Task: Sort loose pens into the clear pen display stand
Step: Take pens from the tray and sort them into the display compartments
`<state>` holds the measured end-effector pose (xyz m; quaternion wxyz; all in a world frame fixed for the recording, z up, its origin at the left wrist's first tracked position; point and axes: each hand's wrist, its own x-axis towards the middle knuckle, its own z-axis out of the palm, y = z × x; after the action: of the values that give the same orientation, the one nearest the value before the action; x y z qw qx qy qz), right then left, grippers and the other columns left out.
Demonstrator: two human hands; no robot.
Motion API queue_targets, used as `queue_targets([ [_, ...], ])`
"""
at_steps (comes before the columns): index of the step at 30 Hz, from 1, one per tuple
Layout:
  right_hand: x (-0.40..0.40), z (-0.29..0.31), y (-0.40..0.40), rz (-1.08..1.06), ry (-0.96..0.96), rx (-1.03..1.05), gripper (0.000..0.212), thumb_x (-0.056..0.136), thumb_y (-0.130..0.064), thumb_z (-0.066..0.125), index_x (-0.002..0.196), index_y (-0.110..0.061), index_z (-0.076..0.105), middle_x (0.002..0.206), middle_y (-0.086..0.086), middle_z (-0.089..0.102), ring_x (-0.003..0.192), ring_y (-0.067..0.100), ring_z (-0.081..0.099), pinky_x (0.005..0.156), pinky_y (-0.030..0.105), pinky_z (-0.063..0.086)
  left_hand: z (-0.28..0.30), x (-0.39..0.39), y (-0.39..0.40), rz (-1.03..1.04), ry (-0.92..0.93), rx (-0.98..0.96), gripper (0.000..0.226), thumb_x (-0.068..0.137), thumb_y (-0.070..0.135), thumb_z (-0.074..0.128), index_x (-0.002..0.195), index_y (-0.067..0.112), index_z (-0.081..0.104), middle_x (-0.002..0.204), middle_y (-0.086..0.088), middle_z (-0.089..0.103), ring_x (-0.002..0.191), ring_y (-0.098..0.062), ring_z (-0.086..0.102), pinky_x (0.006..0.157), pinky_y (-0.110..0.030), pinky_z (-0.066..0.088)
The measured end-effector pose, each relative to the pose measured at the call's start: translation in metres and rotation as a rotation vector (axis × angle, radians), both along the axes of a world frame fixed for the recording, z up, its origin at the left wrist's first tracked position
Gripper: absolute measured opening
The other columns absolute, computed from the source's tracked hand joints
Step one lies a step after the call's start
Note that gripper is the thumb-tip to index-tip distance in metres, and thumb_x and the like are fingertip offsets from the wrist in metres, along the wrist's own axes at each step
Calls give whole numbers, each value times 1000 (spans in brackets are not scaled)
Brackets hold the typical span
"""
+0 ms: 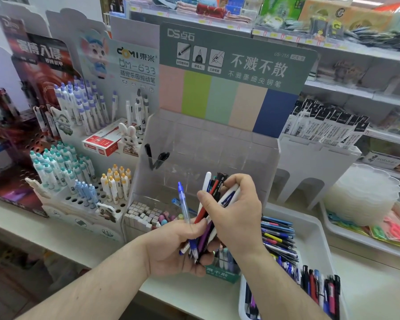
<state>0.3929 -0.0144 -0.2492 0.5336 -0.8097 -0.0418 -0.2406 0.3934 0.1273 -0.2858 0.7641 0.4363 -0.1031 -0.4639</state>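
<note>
Left hand (pixel 171 245) grips a mixed bundle of pens (pixel 208 211) by the lower ends, fingers curled round them, apparently as a holding stock. Right hand (pixel 236 204) pinches the upper ends, thumb on a red pen, probably singling one out. Clear stand (pixel 217 148) sits just behind, holding two black pens (pixel 155 158) at left; more loose pens lie in the white tray (pixel 310 229) at right.

Clear glossy plastic display stand (pixel 217 144)
</note>
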Motion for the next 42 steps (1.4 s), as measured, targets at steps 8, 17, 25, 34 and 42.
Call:
queue_targets([
  [8,3,8,-8,101,-31,9,37,82,-13,79,90,-26,46,79,-4,56,56,20,54,55,34,51,7,3,-7,14,62,-27,39,88,47,56,90,10,69,81,-4,56,66,-18,48,59,-27,40],
  [17,7,11,-14,81,-82,66,30,91,0,64,93,-22,45,72,0,54,51,21,48,50,38,46,9,10,-13,133,161,35,26,90,24,54,87,5,72,79,-9,63,63,-19,61,51,-26,49],
  [25,20,18,-39,-337,4,646,26,94,-12,65,88,-26,43,78,0,50,54,7,48,54,20,45,-9,21,-3,305,80,-106,30,75,18,77,79,13,48,63,1,39,44,-6,31,35,-15,25],
  [34,13,3,-18,-337,108,626,18,96,-22,64,92,-29,48,86,7,57,70,21,58,63,35,56,1,18,-16,580,15,-72,28,83,17,57,109,10,62,61,-10,52,39,-8,33,34,-16,23],
  [42,-5,17,-8,77,103,641,21,100,3,46,93,-13,57,87,9,71,57,23,62,54,29,55,8,33,5,738,127,-155,20,81,18,55,100,13,61,57,-3,47,37,-5,33,32,-13,20],
])
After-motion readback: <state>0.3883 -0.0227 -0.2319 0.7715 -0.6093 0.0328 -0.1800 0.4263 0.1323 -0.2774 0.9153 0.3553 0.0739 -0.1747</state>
